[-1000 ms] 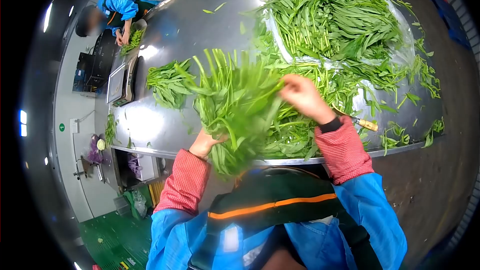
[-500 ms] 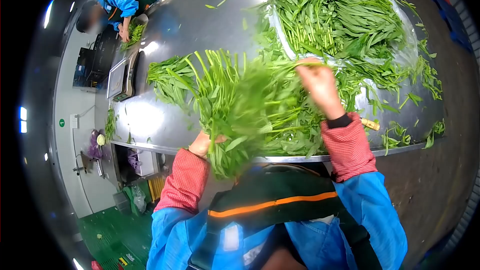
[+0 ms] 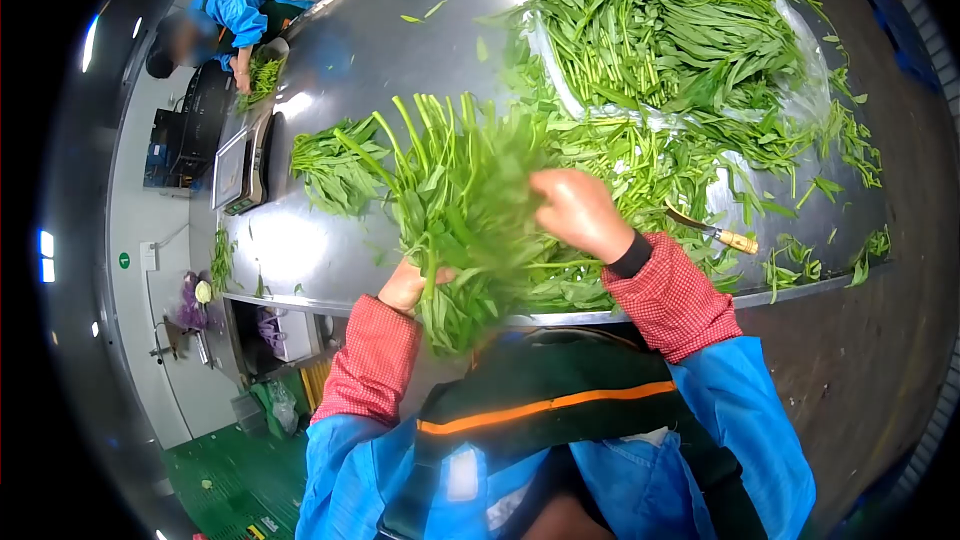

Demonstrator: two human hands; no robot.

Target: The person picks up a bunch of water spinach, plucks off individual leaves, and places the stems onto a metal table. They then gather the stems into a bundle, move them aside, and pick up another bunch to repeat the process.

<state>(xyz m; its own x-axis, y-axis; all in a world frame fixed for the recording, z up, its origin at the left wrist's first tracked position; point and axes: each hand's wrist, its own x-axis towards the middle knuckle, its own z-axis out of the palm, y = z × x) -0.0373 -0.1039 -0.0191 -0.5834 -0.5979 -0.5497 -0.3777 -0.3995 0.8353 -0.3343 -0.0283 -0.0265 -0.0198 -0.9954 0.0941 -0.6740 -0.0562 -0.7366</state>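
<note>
My left hand (image 3: 405,287) is wrapped round the lower part of a bunch of leafy green stems (image 3: 430,200), thick stem ends pointing up. My right hand (image 3: 580,210) is at the bunch's right side, fingers closed at its blurred leaves; what they pinch is hidden. Loose greens (image 3: 640,165) lie behind and to the right. A sickle-like knife (image 3: 735,240) with a wooden handle rests among them. Left of the bunch lies a smaller bundle (image 3: 340,165).
A large heap of greens (image 3: 680,30) sits on clear plastic at the back right. A scale (image 3: 243,165) stands at the table's left edge. Beyond it a co-worker (image 3: 240,15) in blue handles greens (image 3: 262,75). The metal table's front edge (image 3: 290,300) runs before me.
My right hand has moved left and down from the loose greens to the held bunch, and the knife's blade has come into view. My left hand keeps its hold.
</note>
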